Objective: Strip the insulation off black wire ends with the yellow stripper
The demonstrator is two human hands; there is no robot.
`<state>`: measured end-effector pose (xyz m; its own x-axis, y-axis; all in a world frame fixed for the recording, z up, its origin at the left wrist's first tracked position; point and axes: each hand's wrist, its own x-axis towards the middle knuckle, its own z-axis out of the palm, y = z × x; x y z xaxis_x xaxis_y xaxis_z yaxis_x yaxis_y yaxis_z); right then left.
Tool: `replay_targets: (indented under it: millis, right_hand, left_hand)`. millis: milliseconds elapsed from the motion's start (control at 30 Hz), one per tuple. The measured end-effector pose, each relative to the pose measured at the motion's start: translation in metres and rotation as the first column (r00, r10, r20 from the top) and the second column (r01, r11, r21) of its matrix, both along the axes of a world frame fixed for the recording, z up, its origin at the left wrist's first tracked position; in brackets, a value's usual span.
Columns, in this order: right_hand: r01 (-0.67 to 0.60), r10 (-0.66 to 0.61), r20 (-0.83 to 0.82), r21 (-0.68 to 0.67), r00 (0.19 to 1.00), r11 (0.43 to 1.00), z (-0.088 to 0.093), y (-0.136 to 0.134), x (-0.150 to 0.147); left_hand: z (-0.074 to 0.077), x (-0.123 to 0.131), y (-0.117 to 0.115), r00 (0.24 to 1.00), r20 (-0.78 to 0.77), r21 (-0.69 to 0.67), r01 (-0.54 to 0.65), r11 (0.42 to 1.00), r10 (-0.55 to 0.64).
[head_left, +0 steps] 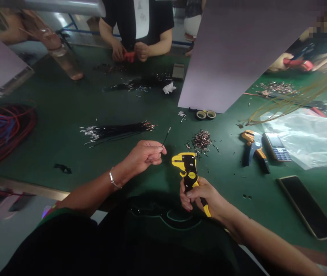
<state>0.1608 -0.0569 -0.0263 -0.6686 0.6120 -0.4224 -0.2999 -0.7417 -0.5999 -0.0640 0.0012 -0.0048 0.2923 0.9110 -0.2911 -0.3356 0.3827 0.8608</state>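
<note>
My left hand (149, 155) is closed in a pinch on a thin black wire (167, 137), whose pale metal tip points up and away. The wire's other end runs toward the jaws of a yellow and black wire stripper (189, 168); whether it sits inside them I cannot tell. My right hand (199, 195) is wrapped round the stripper's handles. Just beyond the stripper's head lies a pile of short cut-off bits (201, 141). A bundle of black wires (117, 131) with silvery and coppery ends rests beyond my left hand.
An orange and blue wire stripper (254, 147), a keypad phone (277, 147) and a smartphone (308, 207) lie to the right. Red and blue wire coils (5, 130) lie at left. Tape rolls (206, 114) sit by a pale panel (223, 57). Co-workers sit across the table, one holding a red tool (129, 57).
</note>
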Motion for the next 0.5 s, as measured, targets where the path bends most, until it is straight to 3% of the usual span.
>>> replay_targets:
  millis: [267, 500]
  right_hand:
    - [-0.032, 0.030, -0.064, -0.027, 0.997, 0.999, 0.004, 0.004, -0.004]
    - [-0.033, 0.033, -0.026, -0.021, 0.999, 0.999, 0.004, -0.001, 0.002]
  left_hand:
    - [0.006, -0.009, 0.007, 0.999, 0.002, -0.023, -0.040, 0.999, 0.040]
    - [0.001, -0.008, 0.006, 0.999, 0.033, -0.029, 0.006, 1.000, -0.005]
